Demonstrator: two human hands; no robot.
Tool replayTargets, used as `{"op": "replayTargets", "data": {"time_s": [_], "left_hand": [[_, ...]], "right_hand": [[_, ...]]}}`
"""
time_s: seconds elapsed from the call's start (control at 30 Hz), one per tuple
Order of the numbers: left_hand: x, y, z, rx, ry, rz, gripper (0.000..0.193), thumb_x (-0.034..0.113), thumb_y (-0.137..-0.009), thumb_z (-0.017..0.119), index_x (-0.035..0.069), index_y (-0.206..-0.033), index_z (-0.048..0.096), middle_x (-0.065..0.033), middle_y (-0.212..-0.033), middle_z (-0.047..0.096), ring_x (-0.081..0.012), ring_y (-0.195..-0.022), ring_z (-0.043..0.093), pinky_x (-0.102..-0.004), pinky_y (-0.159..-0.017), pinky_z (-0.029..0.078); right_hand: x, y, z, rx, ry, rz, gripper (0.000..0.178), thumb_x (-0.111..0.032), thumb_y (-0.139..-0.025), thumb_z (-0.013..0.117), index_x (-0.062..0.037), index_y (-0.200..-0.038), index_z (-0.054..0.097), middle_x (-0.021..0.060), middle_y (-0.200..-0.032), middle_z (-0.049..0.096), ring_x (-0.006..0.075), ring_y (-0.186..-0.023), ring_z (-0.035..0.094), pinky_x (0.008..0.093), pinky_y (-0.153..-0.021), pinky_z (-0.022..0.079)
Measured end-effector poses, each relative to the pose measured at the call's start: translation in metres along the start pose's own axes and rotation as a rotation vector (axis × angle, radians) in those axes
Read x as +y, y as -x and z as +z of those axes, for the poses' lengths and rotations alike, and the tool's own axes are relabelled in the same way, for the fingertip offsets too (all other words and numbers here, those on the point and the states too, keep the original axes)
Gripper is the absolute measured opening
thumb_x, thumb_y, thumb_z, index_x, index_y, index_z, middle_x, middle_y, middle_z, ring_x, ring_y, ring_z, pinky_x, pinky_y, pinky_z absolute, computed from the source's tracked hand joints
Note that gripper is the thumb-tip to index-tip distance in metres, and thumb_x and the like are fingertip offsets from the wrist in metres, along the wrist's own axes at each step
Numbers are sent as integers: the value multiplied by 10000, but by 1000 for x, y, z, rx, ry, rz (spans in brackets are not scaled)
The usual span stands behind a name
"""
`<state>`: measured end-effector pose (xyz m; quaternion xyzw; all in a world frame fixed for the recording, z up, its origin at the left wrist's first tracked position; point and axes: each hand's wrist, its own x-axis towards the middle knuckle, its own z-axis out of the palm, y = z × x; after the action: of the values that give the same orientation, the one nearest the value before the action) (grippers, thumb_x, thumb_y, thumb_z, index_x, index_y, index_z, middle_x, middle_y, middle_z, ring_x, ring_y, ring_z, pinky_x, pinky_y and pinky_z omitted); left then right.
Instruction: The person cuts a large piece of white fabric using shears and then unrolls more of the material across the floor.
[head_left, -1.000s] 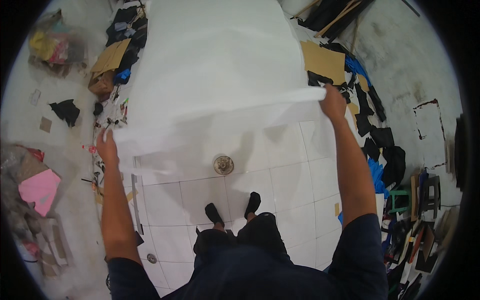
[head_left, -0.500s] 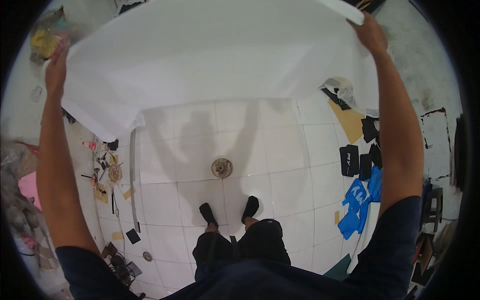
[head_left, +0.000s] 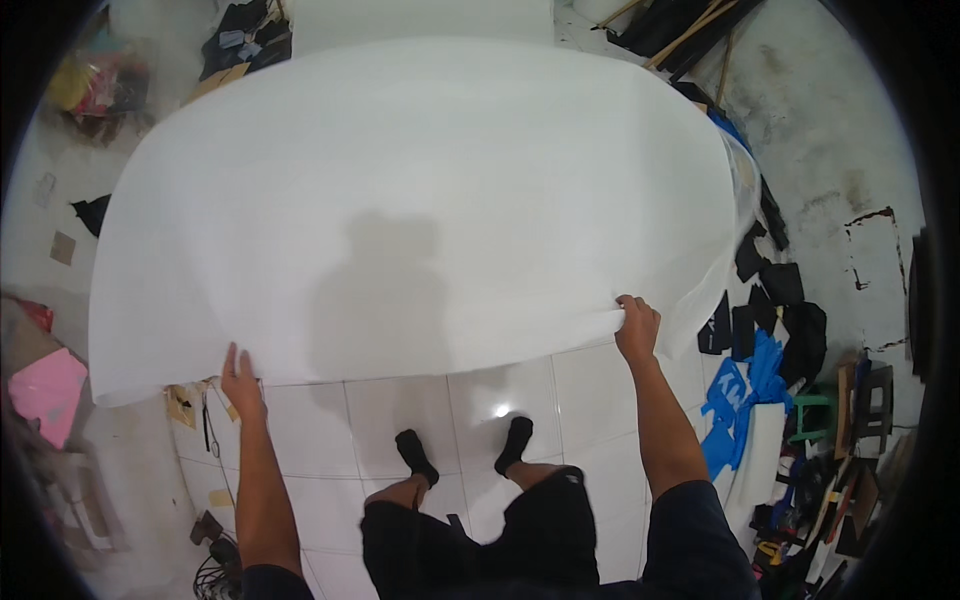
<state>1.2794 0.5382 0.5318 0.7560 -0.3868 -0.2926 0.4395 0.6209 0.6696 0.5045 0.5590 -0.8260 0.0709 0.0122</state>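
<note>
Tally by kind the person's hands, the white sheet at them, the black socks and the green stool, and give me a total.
Left hand and right hand: 2
White sheet: 1
Left sock and right sock, both black: 2
Green stool: 1
Total: 6

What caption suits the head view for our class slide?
Right hand gripping the near edge of a white sheet, left hand open at that edge.
</note>
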Motion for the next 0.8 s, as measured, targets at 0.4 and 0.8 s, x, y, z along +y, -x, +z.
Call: {"op": "replayTargets", "data": {"time_s": [0.4, 0.8], "left_hand": [[-286, -84, 152, -12, 139, 167, 500, 174, -937, 598, 60, -1405, 464, -96, -1241, 576, -160, -970, 579, -325, -765, 518], [-487, -65, 215, -203, -44, 74, 563, 310, -975, 541, 70, -1458, 380, -77, -1396, 492, -164, -808, 582, -309, -658, 495]], "right_hand": [[19, -36, 307, 495, -192, -25, 398, 88, -689, 611, -75, -1052, 618, 106, -993, 657, 310, -959, 615, 416, -821, 461], [40, -10, 434, 408, -105, 25, 316, 38, -769, 545, -99, -1043, 623, 69, -991, 645, 250, -971, 589, 438, -913, 384]]}}
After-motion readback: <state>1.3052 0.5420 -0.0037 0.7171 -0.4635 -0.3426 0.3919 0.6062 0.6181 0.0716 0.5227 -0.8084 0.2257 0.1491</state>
